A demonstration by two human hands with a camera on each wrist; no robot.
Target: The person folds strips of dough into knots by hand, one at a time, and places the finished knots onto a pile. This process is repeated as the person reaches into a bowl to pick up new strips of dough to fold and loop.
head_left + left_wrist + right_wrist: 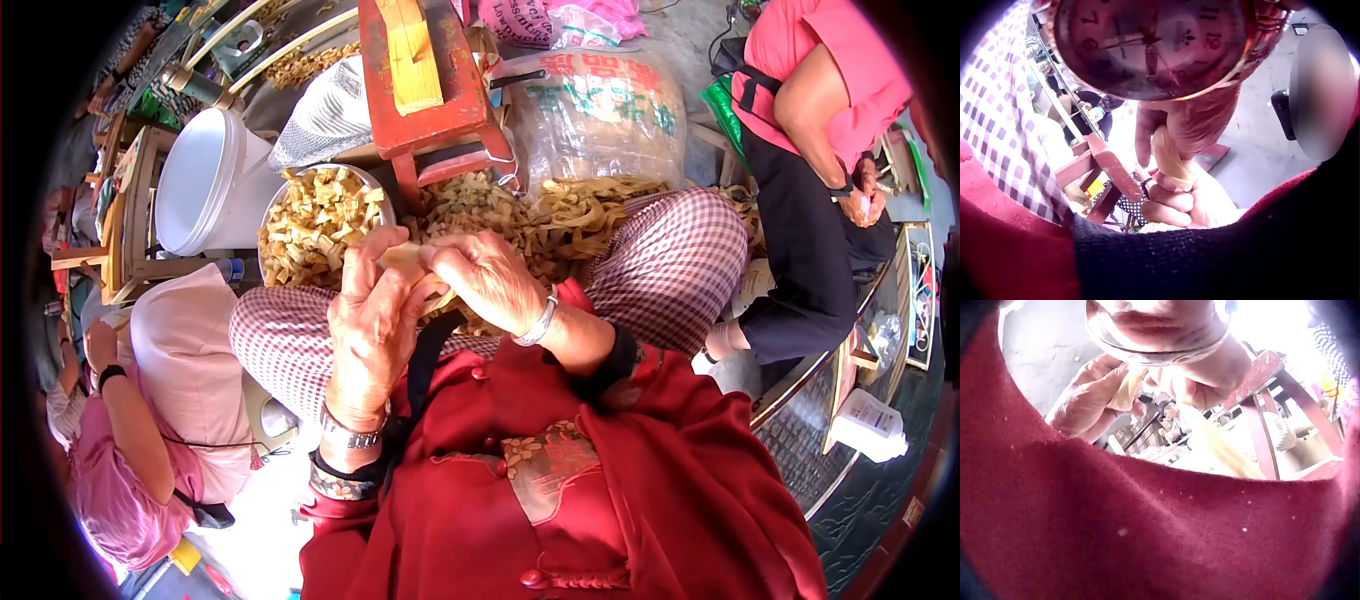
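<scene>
Both hands meet over the lap in the head view, working on one pale yellow, flexible strip (pixel 403 257). My left hand (pixel 370 318), with a metal watch at its wrist, pinches the strip from the left. From the other side my right hand (pixel 488 280), wearing a silver bangle, grips it with curled fingers. The left wrist view shows the twisted strip (pixel 1170 159) between the two hands. A loose tail (pixel 1225 447) hangs below the right hand in the right wrist view. Just beyond the hands lie long yellowish strips (pixel 600 207) and a heap of short knotted pieces (pixel 470 205).
A round bowl heaped with knotted pieces (pixel 320 225) stands front left, beside a white bucket (pixel 195 180). A red stool (pixel 460 100) bearing a wooden block (pixel 415 80) is ahead, near a clear printed sack (pixel 600 115). People sit to the left and right.
</scene>
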